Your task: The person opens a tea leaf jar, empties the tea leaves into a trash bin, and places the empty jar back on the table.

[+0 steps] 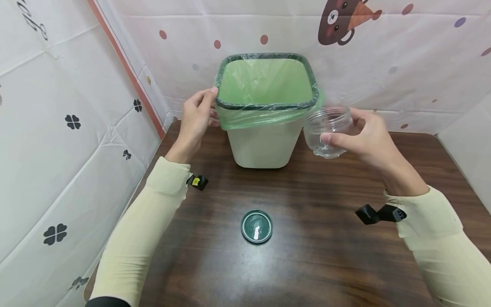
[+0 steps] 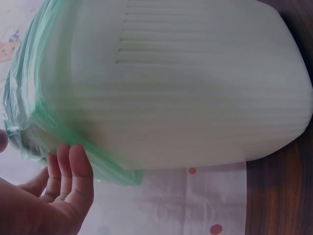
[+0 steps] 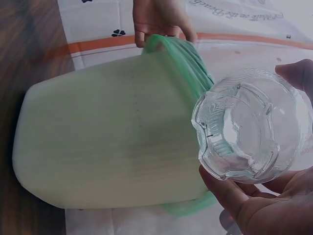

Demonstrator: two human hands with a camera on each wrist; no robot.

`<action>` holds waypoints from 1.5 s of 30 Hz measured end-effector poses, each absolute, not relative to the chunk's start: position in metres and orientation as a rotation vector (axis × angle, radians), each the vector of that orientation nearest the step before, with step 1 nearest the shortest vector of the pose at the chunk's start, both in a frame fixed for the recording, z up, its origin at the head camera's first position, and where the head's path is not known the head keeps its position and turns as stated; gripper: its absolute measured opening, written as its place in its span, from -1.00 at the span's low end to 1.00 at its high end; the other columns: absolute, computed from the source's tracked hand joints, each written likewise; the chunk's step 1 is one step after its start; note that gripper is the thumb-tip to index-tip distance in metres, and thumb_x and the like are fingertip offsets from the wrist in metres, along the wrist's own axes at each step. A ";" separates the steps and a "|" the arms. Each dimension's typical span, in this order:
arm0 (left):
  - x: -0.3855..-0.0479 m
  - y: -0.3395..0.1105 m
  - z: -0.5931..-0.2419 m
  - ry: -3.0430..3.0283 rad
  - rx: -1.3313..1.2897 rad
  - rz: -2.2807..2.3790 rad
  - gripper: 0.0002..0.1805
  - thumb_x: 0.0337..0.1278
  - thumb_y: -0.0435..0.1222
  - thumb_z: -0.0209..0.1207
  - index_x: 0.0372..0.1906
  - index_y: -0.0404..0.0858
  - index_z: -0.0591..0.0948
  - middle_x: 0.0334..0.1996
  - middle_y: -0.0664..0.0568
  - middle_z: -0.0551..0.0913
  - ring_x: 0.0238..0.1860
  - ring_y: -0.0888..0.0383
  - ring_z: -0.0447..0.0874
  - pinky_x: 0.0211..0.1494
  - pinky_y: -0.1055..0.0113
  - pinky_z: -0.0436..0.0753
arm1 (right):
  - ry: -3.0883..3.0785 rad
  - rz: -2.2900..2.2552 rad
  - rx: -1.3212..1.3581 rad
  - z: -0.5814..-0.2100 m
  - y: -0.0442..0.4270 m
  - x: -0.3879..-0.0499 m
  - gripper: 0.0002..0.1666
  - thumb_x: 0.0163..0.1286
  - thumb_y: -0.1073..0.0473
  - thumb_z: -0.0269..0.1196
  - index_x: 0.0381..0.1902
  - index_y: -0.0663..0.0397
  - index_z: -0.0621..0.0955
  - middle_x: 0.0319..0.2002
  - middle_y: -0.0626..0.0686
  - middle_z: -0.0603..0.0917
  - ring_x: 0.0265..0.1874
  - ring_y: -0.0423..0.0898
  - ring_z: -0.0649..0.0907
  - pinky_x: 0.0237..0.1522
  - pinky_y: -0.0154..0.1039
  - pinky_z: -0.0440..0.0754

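A pale green trash bin [image 1: 264,145] stands upright on the table, lined with a thin green plastic bag [image 1: 255,119] under a dark green rim ring [image 1: 268,105]. My left hand [image 1: 195,113] holds the bin's left edge, thumb at the rim and fingers lower against the bagged side [image 2: 73,129]. To the right of the bin, my right hand [image 1: 370,134] grips a clear glass jar [image 1: 329,136] around its side, above the table. The jar has no lid on and looks empty; its scalloped base [image 3: 239,132] faces the right wrist camera. A round green lid [image 1: 257,227] lies on the table.
The dark wooden table [image 1: 307,256] runs back to a printed cloth wall [image 1: 245,25] close behind the bin. Another printed cloth [image 1: 76,162] rises along the left edge, and a white wall [image 1: 466,145] is at the right.
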State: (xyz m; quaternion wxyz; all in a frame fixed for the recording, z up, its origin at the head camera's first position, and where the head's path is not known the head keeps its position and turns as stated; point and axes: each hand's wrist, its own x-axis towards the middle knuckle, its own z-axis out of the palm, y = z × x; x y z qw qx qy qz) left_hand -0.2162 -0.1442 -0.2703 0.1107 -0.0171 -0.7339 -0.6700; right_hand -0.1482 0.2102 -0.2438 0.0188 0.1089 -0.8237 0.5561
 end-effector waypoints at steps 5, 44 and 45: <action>-0.214 -0.143 -0.271 -2.150 -0.047 -1.955 -0.53 0.40 0.05 0.15 0.20 -0.13 0.64 -0.27 -0.03 0.59 -0.36 0.08 0.59 -0.23 0.16 0.70 | -2.550 1.735 0.399 -0.255 0.215 -0.147 -0.52 0.24 0.29 0.44 0.13 0.07 0.63 -0.28 -0.12 0.76 -0.31 -0.22 0.73 -0.30 -0.39 0.66; -0.205 -0.145 -0.282 -2.135 -0.019 -1.937 -0.51 0.41 0.01 0.16 0.27 -0.16 0.60 -0.23 -0.05 0.57 -0.37 0.06 0.65 -0.28 0.15 0.70 | -2.647 1.676 0.577 -0.319 0.226 -0.117 -0.35 0.17 0.36 0.46 0.23 0.16 0.54 -0.06 0.04 0.69 -0.21 -0.17 0.69 -0.29 -0.38 0.66; -0.205 -0.145 -0.282 -2.137 -0.016 -1.935 -0.51 0.41 0.01 0.16 0.26 -0.16 0.61 -0.23 -0.05 0.58 -0.37 0.06 0.65 -0.30 0.18 0.70 | -2.659 1.668 0.574 -0.322 0.226 -0.116 -0.35 0.16 0.35 0.47 0.23 0.16 0.54 -0.05 0.06 0.69 -0.21 -0.17 0.69 -0.28 -0.39 0.65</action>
